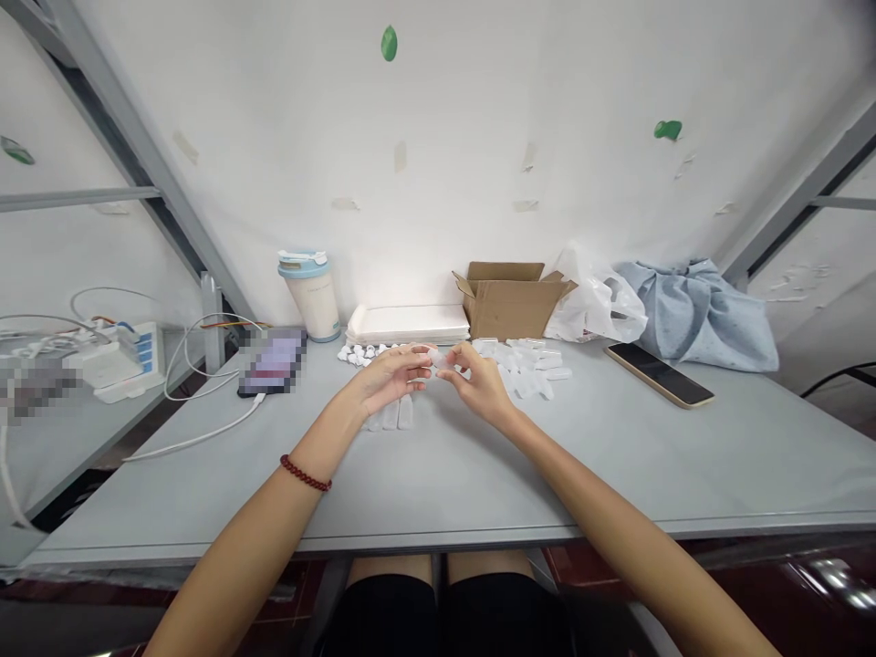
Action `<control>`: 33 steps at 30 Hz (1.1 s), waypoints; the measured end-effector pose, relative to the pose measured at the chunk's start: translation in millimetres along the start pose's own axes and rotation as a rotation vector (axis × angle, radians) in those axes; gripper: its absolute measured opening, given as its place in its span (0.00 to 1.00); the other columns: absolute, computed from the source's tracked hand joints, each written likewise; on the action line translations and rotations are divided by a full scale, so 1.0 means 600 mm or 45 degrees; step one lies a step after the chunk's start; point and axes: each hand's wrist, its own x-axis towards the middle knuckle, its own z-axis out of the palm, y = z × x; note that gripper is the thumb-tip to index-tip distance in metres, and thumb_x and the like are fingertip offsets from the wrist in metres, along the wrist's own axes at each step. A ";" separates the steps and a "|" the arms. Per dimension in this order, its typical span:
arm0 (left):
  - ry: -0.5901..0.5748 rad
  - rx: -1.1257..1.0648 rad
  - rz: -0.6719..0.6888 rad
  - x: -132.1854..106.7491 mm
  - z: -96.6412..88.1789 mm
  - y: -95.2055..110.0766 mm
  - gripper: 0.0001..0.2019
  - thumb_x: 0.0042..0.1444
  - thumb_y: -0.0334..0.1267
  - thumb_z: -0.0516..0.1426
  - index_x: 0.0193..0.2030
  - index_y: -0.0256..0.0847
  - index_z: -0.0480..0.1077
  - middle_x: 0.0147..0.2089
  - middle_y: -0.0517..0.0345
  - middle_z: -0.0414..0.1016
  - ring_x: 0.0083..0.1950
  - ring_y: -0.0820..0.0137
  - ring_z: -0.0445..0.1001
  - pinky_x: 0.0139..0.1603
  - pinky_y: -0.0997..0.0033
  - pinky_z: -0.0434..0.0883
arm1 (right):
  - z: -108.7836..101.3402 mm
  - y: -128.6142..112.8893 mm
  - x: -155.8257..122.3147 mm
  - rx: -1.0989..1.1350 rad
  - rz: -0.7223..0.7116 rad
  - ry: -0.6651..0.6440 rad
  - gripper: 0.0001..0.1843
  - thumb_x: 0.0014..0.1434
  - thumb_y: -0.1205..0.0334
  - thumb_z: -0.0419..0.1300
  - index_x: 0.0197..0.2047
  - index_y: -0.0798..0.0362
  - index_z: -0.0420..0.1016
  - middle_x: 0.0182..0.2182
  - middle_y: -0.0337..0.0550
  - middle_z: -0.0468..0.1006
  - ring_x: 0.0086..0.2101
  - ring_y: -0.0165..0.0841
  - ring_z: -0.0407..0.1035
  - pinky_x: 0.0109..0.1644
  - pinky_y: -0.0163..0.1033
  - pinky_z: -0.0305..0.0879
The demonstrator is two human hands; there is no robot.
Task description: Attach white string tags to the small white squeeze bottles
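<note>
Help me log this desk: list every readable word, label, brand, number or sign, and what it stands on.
None can be read.
Blue-lidded cup: lettering on its side, too small.
Cabled phone: screen blurred out, nothing legible.
White plastic bag: reddish marks, unreadable.

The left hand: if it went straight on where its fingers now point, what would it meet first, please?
The left hand would most likely meet the small pale piece at its fingertips first, then the right hand just beyond; exact depth is hard to judge from this single view.
</note>
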 end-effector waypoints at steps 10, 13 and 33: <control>0.035 -0.091 0.018 0.005 -0.003 -0.002 0.10 0.46 0.28 0.62 0.38 0.36 0.73 0.30 0.59 0.70 0.31 0.75 0.70 0.31 0.75 0.67 | 0.000 -0.003 -0.001 0.030 -0.001 -0.005 0.06 0.53 0.60 0.56 0.32 0.50 0.60 0.31 0.39 0.73 0.32 0.32 0.67 0.36 0.36 0.60; 0.029 -0.106 0.017 0.003 -0.001 0.000 0.10 0.47 0.28 0.61 0.38 0.36 0.73 0.30 0.59 0.70 0.31 0.75 0.69 0.32 0.75 0.67 | 0.000 -0.007 -0.001 0.091 0.034 -0.019 0.07 0.52 0.60 0.56 0.32 0.50 0.60 0.30 0.39 0.72 0.31 0.32 0.68 0.33 0.35 0.59; 0.086 -0.044 0.062 0.002 0.001 0.001 0.09 0.45 0.30 0.64 0.36 0.36 0.73 0.30 0.60 0.70 0.28 0.78 0.68 0.31 0.77 0.67 | -0.003 -0.024 -0.002 0.266 0.085 -0.114 0.22 0.54 0.59 0.58 0.53 0.51 0.65 0.28 0.39 0.80 0.26 0.31 0.66 0.35 0.37 0.61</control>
